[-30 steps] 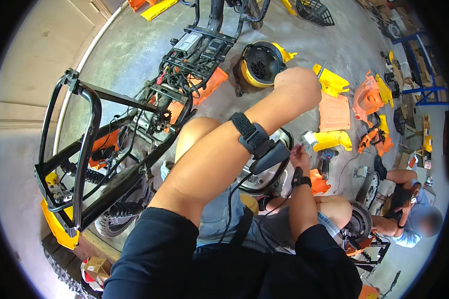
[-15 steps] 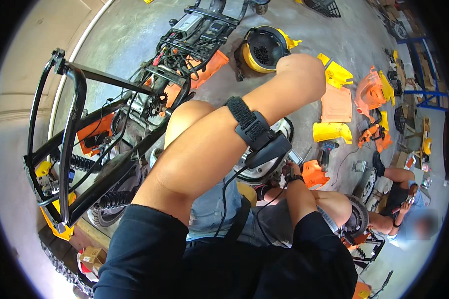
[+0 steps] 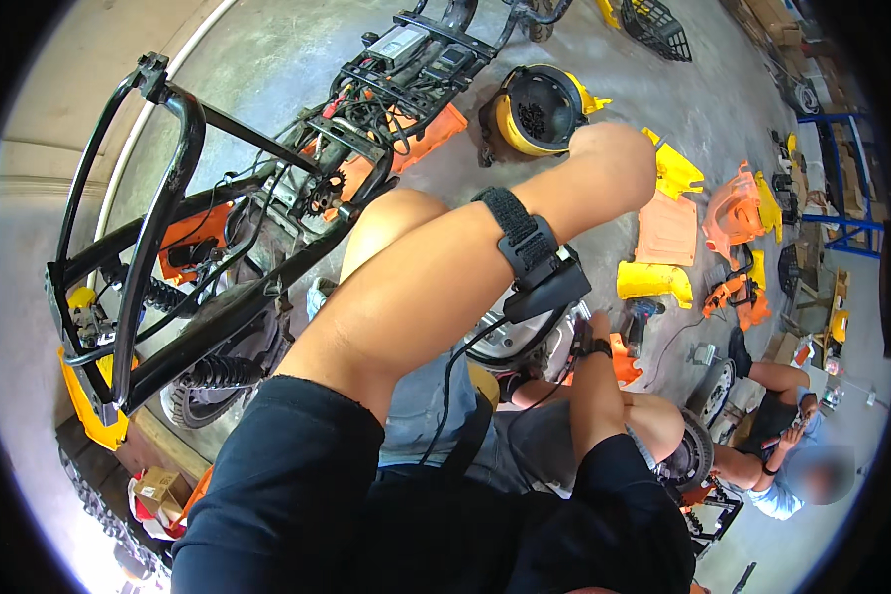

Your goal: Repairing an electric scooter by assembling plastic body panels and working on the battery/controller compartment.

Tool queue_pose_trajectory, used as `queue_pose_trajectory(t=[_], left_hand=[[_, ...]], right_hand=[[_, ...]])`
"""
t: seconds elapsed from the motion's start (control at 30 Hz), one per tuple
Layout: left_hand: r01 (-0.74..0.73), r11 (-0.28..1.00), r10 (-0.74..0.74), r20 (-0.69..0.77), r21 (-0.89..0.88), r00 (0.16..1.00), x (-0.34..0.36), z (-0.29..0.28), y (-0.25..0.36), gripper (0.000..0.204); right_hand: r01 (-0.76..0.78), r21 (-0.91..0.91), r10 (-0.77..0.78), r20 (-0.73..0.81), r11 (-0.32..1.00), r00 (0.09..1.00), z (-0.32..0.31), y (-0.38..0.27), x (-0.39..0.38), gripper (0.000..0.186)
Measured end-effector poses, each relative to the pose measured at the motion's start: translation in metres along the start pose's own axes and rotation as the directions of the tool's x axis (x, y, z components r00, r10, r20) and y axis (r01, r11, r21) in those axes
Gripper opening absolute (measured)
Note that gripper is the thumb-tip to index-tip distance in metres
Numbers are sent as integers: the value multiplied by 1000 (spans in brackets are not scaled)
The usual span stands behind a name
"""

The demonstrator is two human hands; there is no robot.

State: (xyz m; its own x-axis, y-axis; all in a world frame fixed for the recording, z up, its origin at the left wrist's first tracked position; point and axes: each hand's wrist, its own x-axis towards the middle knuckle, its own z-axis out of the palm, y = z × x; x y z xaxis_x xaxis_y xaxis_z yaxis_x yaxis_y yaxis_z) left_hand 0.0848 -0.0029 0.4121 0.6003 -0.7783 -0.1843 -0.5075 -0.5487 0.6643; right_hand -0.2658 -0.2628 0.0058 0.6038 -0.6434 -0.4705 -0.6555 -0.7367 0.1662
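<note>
My left arm reaches across the middle of the view, a black strap (image 3: 520, 238) with a small black device round its forearm. My left hand (image 3: 616, 170) is bent away at the wrist, so its fingers are hidden. Below it, a silver-grey round metal part (image 3: 505, 337) shows beside my legs. My right hand (image 3: 599, 325) is low near that part and an orange plastic panel (image 3: 625, 364). A black band (image 3: 596, 347) circles its wrist. The fingers are too small and covered to read. A cordless drill (image 3: 643, 315) lies on the floor just beyond.
On the left stands a black tubular vehicle frame (image 3: 183, 148) with wiring and shock absorbers. A yellow tub (image 3: 510, 124) holds small black pieces. Orange (image 3: 666, 230) and yellow panels (image 3: 655, 282) lie to the right. Another person (image 3: 777, 421) sits at the lower right near a tyre (image 3: 698, 445).
The view has shifted, so the frame, tub and panels sit a little lower. My right hand has moved slightly; a small silver box by it earlier is no longer seen.
</note>
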Motion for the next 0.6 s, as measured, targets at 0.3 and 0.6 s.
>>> queue_pose_trajectory(t=[0.3,0.6], left_hand=[[44,998,-40,-91,41,995,12,1,0,26],[46,998,-42,-78,45,996,13,-6,-7,23]], right_hand=[[448,503,-328,-311,739,892,-121,-165,4,27],[315,252,-278,-171,915,945,-149,-207,25,30]])
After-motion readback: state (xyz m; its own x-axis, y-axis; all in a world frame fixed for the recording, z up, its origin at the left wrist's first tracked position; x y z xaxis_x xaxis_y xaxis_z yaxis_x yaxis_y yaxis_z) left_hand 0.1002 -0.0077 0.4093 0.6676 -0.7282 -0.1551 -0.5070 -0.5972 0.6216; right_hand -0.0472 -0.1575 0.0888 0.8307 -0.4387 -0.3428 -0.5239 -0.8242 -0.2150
